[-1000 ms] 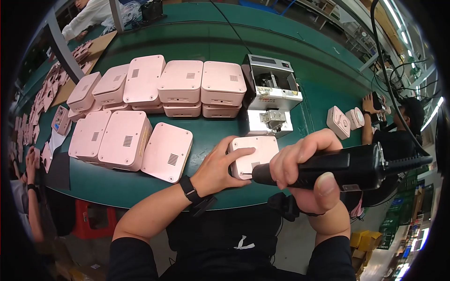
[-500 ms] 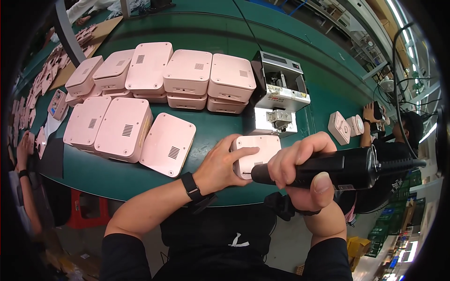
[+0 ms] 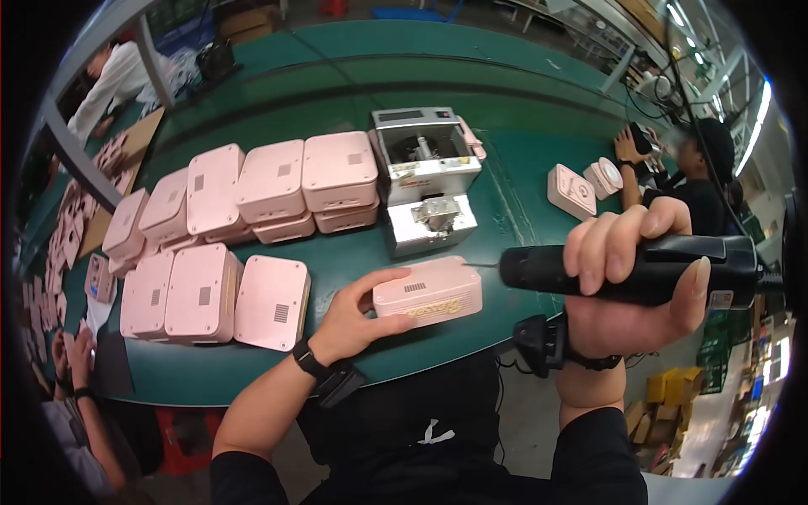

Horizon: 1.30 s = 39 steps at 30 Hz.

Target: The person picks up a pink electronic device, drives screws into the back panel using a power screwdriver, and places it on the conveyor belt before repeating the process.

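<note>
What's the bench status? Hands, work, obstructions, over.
Left hand gripping pink box. Right hand holding black driver, bit near box corner. Metal machine just beyond box.

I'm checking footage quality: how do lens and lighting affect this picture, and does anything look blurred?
Head view: the front edge of the green tabletop bows and the picture's rim goes black; head view: white strip lights glare at upper right; head view: the thin metal bit of the black cylindrical corded driver looks slightly smeared, while vent slots on the held pink rounded-corner box are discernible.
</note>
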### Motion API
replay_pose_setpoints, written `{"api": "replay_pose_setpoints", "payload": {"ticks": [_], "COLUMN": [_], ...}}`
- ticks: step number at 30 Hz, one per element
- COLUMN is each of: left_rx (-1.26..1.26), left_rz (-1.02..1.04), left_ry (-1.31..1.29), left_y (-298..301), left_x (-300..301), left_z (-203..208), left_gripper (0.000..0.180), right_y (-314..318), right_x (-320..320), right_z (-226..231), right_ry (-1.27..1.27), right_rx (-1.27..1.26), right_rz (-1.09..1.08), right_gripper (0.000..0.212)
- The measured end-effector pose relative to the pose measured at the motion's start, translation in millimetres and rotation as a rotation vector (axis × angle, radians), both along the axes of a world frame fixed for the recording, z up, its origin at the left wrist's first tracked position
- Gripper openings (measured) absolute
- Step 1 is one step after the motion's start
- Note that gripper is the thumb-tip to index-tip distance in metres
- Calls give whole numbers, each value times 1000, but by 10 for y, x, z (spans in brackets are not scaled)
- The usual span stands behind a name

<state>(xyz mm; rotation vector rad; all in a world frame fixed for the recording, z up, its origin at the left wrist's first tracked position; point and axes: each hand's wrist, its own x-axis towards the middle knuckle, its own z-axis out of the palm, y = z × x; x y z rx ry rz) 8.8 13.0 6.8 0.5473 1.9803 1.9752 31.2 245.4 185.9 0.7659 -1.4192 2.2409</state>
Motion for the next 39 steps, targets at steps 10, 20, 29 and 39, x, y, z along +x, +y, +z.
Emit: {"api": "replay_pose_setpoints", "payload": {"ticks": [10,20,29,39], "left_rx": [138,211,173,-1077], "left_rz": [-170,-486,-171,469], "left_ry": [-335,-1065,-891,814], "left_y": [252,2370,2735,127], "left_x": [139,-201,-620,487], "left_z": [-35,23,197,400], "left_gripper": [59,72,73,71], "right_y": [926,1472,1698,1821], "right_x": [635,1649,1835,1559], "right_z": [-736,-1386,-1497,-1793], "right_ry": [-91,-348,-327,-404], "right_rx": [-31,-148,-106,-175], "right_rz": [-387,-603,-581,-502], "right_gripper": [40,35,35,37]}}
